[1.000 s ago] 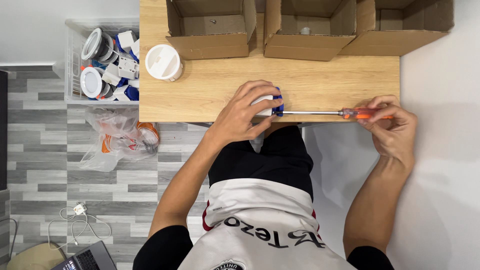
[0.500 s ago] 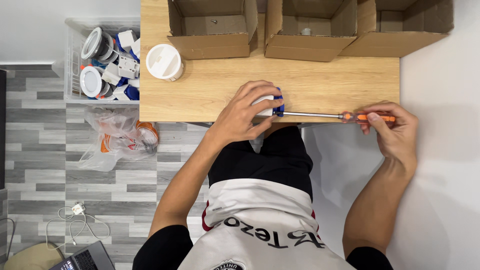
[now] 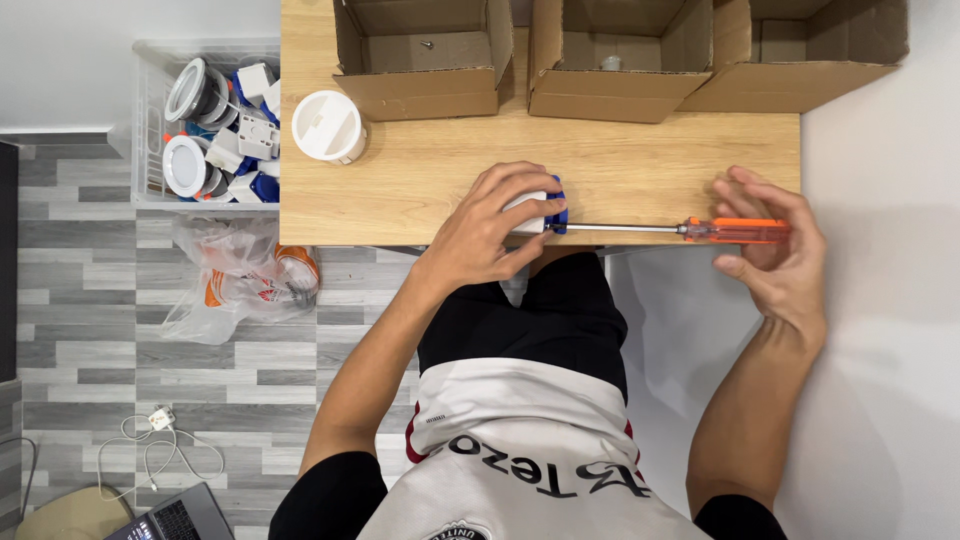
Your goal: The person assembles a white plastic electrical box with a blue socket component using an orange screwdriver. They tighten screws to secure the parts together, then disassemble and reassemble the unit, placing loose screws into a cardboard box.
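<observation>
My left hand (image 3: 490,228) is clamped over a small white and blue part (image 3: 545,207) at the near edge of the wooden table (image 3: 640,170). A long screwdriver with an orange handle (image 3: 735,230) lies level along the table's edge, its metal shaft reaching left into the blue piece. My right hand (image 3: 775,255) pinches the orange handle with thumb and fingers, the other fingers spread. Most of the white part is hidden under my left hand.
Three open cardboard boxes (image 3: 420,55) line the back of the table; a white round lamp housing (image 3: 327,127) stands at its left. A clear bin (image 3: 205,125) of similar lamp parts and a plastic bag (image 3: 245,280) sit on the floor, left.
My right hand has loosened and shifted its fingers on the orange handle, now spread more. The left hand and the part have stayed in place.
</observation>
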